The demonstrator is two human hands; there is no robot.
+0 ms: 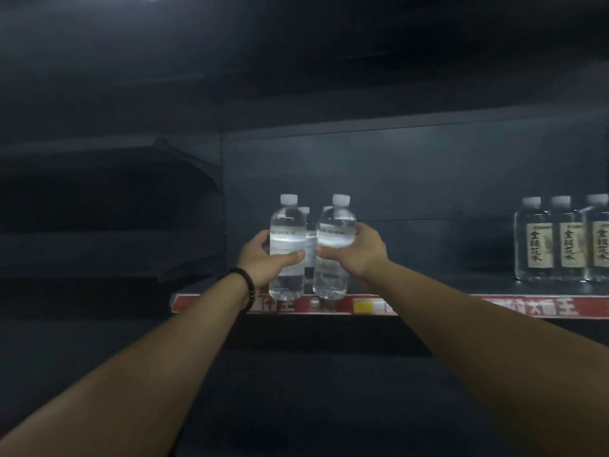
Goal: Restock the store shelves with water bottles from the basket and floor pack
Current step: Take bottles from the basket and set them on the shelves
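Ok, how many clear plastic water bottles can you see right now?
7: one clear bottle in the left hand, another in the right hand, two partly hidden behind them, three labelled bottles at the dark shelf's right end. Others may be hidden.

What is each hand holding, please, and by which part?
Each hand grips one clear water bottle around its middle: the left hand the left bottle, the right hand the right bottle.
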